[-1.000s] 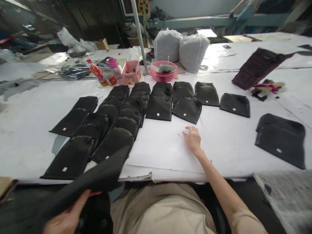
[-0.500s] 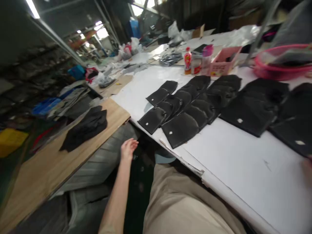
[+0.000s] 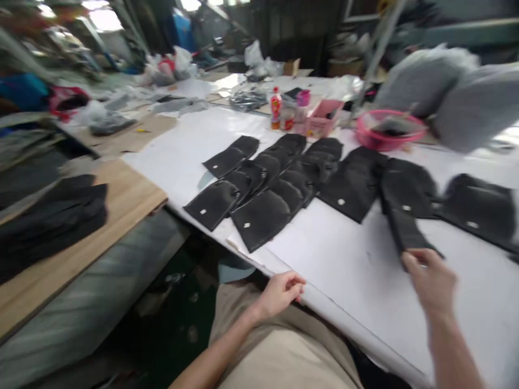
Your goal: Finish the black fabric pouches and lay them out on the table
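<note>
Gripped in my right hand is the near end of a black fabric piece, which stretches away from me over the white table. My left hand hovers at the table's front edge, above my lap, its fingers loosely curled and apart, with nothing seen in them. Several flat black pieces with small white labels, like this stack, lie overlapping in rows left of the held piece. One more black piece lies to its right.
The white table has a pink basin, a pink box and a red bottle towards the back. Large grey bags stand at back right. On the left, a wooden board carries dark cloth.
My view has swung to the right. My right hand has come into full view, pinching a black piece. My left hand has moved right, to the table edge, with its fingers more curled.
</note>
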Available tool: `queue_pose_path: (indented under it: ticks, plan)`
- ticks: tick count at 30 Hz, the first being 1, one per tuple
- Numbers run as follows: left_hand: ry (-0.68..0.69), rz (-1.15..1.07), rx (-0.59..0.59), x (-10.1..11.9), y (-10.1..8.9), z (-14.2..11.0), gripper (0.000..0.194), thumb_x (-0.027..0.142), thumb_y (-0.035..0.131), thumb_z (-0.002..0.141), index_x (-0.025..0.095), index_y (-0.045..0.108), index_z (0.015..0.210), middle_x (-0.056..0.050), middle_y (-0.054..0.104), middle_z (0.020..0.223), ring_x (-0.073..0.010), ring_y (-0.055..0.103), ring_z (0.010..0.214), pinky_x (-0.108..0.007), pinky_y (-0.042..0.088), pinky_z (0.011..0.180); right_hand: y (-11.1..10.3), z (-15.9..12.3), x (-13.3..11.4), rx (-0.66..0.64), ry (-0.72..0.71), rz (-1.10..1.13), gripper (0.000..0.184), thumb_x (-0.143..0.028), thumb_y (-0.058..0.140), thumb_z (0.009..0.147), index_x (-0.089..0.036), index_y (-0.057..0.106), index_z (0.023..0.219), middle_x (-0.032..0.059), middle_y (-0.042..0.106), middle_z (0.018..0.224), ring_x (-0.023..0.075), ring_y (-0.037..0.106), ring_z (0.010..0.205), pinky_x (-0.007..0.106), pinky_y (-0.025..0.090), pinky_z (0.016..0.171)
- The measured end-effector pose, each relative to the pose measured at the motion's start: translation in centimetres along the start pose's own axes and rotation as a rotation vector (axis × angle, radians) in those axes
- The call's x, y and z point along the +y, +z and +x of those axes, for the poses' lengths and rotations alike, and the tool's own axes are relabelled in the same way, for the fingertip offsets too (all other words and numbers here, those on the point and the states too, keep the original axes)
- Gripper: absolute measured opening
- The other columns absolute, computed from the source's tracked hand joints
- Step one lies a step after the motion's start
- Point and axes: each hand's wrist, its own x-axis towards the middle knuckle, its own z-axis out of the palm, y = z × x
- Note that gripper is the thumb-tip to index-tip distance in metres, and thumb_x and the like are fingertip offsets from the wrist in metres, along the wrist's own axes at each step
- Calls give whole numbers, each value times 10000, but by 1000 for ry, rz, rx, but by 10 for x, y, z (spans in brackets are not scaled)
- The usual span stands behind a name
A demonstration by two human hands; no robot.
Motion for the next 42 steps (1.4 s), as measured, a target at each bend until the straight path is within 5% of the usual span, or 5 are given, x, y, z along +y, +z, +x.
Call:
queue_pose_path:
  ticks: [3, 9, 19, 31, 42]
  plan:
    - [20, 36, -190, 2, 27, 14, 256, 305, 565, 879, 127, 661, 1036, -72, 693, 856, -156, 651, 745, -272, 496, 698, -45, -36, 3, 60, 92, -30, 308, -425, 444, 865, -196, 614, 749, 67, 656, 704, 216, 605, 645, 335, 441, 598]
    - [-113, -179, -380, 3, 77, 53, 607, 502, 714, 768, 104, 558, 1200, -137, 666, 1012, -217, 672, 877, -308, 514, 730, -35, -98, -16, 13, 18, -193, 107, -213, 492, 862, -203, 541, 767, 24, 606, 755, 197, 582, 742, 332, 431, 737]
    - [-233, -307, -207, 15, 148, 112, 318, 320, 723, 701, 86, 664, 908, -83, 700, 829, -201, 639, 784, -271, 501, 666, -32, -110, -21, -148, -152, -192, 174, -101, 501, 870, -215, 536, 743, 3, 585, 732, 191, 594, 760, 392, 451, 910]
    - [-247, -317, -250, 19, 145, 109, 384, 156, 601, 653, 98, 682, 1024, -88, 748, 896, -226, 670, 843, -297, 511, 745, -62, 49, 73, -327, 60, -281, 290, -150, 453, 936, -225, 709, 1050, 83, 730, 1066, 220, 681, 976, 296, 492, 845]
    - [-180, -248, -393, 12, 116, 44, 380, 98, 521, 712, 105, 722, 1035, -57, 750, 918, -183, 646, 832, -246, 481, 739, -58, 61, 71, -223, 134, -30, 325, -365, 440, 1014, -134, 662, 1067, 66, 689, 1031, 171, 675, 906, 355, 523, 852]
